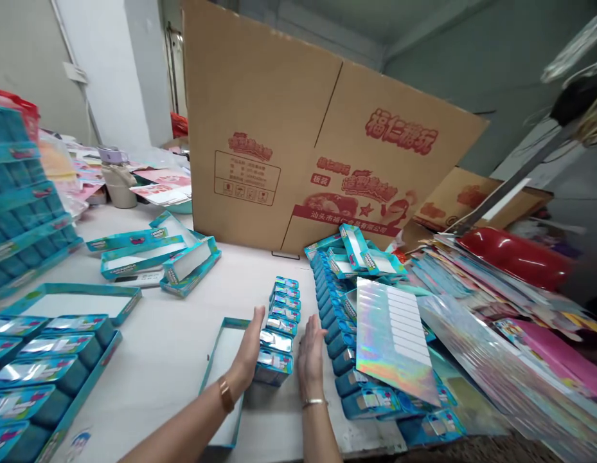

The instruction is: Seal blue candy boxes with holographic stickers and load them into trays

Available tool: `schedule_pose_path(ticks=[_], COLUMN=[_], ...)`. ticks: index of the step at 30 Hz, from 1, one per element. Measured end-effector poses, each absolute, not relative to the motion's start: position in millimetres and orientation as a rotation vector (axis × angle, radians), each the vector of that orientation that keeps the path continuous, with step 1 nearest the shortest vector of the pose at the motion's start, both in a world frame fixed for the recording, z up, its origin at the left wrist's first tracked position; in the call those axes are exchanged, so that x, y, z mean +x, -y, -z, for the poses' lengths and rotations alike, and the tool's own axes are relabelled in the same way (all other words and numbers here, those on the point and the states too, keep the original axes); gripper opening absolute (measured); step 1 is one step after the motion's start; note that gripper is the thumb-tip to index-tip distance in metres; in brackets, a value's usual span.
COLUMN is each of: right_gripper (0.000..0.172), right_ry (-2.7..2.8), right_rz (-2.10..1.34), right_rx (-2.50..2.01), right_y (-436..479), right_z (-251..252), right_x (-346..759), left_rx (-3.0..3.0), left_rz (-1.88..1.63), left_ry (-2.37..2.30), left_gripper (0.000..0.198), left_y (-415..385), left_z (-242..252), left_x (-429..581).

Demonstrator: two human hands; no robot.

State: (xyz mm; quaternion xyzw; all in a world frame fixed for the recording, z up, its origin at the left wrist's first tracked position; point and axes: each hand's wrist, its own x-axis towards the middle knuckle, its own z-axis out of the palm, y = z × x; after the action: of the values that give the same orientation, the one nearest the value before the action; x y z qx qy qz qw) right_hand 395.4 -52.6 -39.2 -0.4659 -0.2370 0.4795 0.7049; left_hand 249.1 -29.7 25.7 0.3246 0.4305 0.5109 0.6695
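A row of several small blue boxes (279,325) stands on the white table, running away from me. My left hand (250,350) is at the left side of the row, fingers straight and the thumb up, close against the nearer boxes. To the right of the row, my right hand (311,357) is held flat on edge, palm toward the boxes, with a narrow gap between. Neither hand is closed around anything. Partly behind my left wrist lies a shallow blue tray (231,424) with a white inside.
More blue boxes (344,360) are lined up at right, under a shiny holographic sheet (394,341). Filled trays (57,386) and a tall stack (23,193) stand left. Loose trays (144,254) lie farther back. A big cardboard carton (288,83) rises behind.
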Motion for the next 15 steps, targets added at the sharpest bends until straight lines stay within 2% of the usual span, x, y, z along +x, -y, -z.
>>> schedule_pose_path(ticks=[8, 15], right_gripper=[0.079, 0.077], right_ry=[0.552, 0.79], right_rz=[-1.258, -1.131], right_rx=[-0.838, -1.013], right_y=[38, 52], right_z=[28, -2], right_x=[355, 359], left_rx=[0.525, 0.522], left_rz=[-1.048, -1.037], left_ry=[-0.776, -0.603], left_gripper=[0.069, 0.065], left_y=[18, 32], left_z=[-30, -47], left_x=[256, 261])
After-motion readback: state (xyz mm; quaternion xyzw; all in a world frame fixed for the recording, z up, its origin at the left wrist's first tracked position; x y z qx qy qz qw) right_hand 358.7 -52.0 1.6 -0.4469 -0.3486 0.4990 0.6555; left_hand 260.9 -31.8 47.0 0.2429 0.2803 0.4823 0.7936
